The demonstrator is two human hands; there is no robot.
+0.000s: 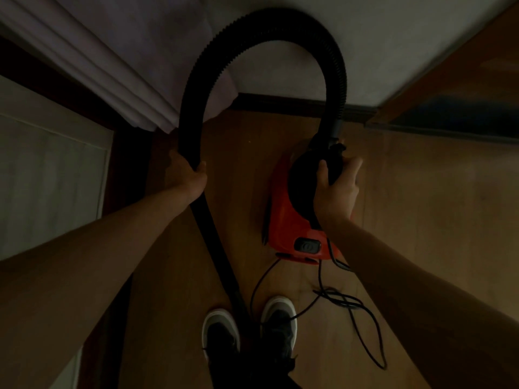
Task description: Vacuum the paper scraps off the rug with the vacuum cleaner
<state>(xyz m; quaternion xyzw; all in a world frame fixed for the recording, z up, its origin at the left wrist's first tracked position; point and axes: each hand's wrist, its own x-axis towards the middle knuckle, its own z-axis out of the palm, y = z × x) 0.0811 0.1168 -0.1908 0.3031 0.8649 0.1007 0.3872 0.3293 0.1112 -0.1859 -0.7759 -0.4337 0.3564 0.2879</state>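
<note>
A red vacuum cleaner (283,220) with a black top stands on the wooden floor in front of me. Its black ribbed hose (269,26) arches up from the body and comes down on the left. My left hand (186,175) grips the hose where it turns into a straight tube that runs down between my shoes. My right hand (337,189) holds the black handle on top of the vacuum body. No rug or paper scraps are in view.
The vacuum's black power cord (345,301) lies in loose loops on the floor right of my shoes (278,321). A pale curtain (118,66) hangs at the left, a white wall with dark baseboard (280,103) stands ahead, and a wooden door (460,88) is at the right.
</note>
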